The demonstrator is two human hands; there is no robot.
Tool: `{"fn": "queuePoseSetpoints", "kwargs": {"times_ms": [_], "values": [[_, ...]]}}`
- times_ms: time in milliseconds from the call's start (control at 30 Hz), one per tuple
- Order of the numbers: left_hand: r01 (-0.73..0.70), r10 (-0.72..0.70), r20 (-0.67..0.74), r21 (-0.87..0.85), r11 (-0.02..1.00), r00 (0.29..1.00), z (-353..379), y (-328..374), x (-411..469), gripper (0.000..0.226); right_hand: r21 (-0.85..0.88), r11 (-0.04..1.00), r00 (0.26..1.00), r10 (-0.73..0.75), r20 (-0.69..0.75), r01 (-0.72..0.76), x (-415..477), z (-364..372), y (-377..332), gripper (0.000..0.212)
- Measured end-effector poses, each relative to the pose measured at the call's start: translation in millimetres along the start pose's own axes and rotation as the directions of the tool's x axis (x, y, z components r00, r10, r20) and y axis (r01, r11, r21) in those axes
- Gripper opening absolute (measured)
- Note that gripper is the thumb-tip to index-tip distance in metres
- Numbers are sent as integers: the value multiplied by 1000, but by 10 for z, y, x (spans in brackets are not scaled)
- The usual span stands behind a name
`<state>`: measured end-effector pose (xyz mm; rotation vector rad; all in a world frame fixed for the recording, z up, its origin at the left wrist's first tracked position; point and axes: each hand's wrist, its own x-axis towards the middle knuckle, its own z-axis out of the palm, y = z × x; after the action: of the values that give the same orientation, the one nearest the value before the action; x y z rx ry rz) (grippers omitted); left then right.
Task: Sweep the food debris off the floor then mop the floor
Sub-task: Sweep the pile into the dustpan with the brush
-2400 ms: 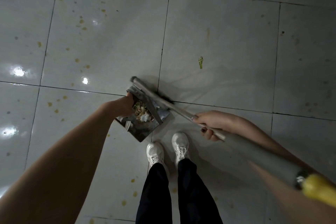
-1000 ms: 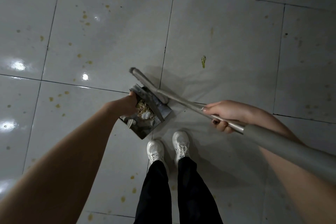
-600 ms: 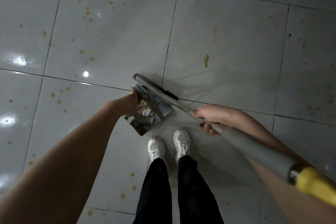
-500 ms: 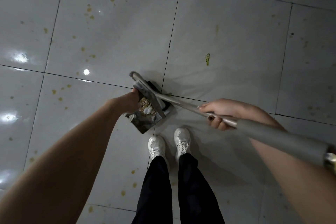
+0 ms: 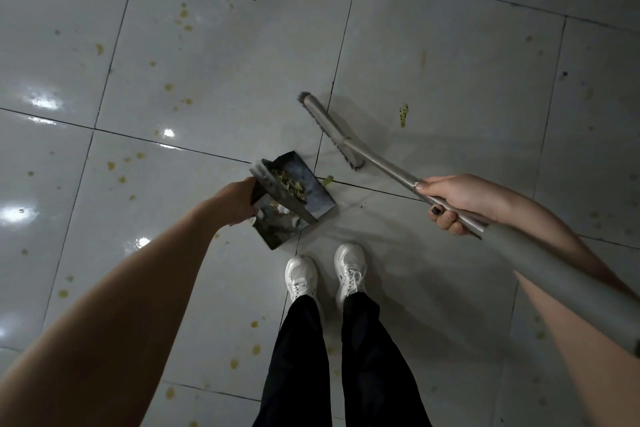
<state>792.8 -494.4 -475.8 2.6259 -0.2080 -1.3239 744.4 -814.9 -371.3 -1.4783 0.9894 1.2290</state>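
A metal dustpan rests on the grey tiled floor just ahead of my shoes, with food scraps inside it. My left hand grips its handle at the left side. My right hand is shut on the broom's silver pole. The broom has its head down on the floor, up and right of the dustpan and apart from it. A green scrap lies right of the broom head. A small green bit sits at the dustpan's right edge.
Several small yellowish spots dot the tiles to the upper left, and more lie beside my legs. My white shoes stand close behind the dustpan. Glare patches mark the left tiles.
The broom head has swung away from the dustpan, up and to the right. My right hand moved right along with the pole. My left hand keeps the dustpan in place.
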Motion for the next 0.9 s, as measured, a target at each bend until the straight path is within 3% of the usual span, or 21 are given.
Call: {"fn": "queuePoseSetpoints", "kwargs": {"times_ms": [100, 233, 400, 467, 667, 900], "values": [[11, -11, -9, -28, 1000, 1000, 7, -123, -122, 39, 28, 1000, 1000, -4, -17, 4, -9, -36, 40, 16], [100, -110, -27, -254, 962, 994, 138, -474, -370, 37, 39, 999, 1000, -10, -23, 10, 2, -51, 106, 18], [166, -145, 79, -457, 874, 986, 390, -724, -630, 24, 70, 997, 1000, 16, -9, -15, 37, 15, 87, 20], [174, -131, 134, -405, 897, 982, 463, -681, -662, 16, 56, 998, 1000, 25, -17, -24, 38, 67, 77, 16], [188, -163, 157, -154, 970, 974, 439, -575, -668, 35, 38, 998, 999, 41, -29, -39, 39, 250, 96, 9], [100, -101, 14, -318, 943, 995, 340, -529, -616, 24, -17, 999, 994, -36, -102, 35, 16, 407, 181, 33]]}}
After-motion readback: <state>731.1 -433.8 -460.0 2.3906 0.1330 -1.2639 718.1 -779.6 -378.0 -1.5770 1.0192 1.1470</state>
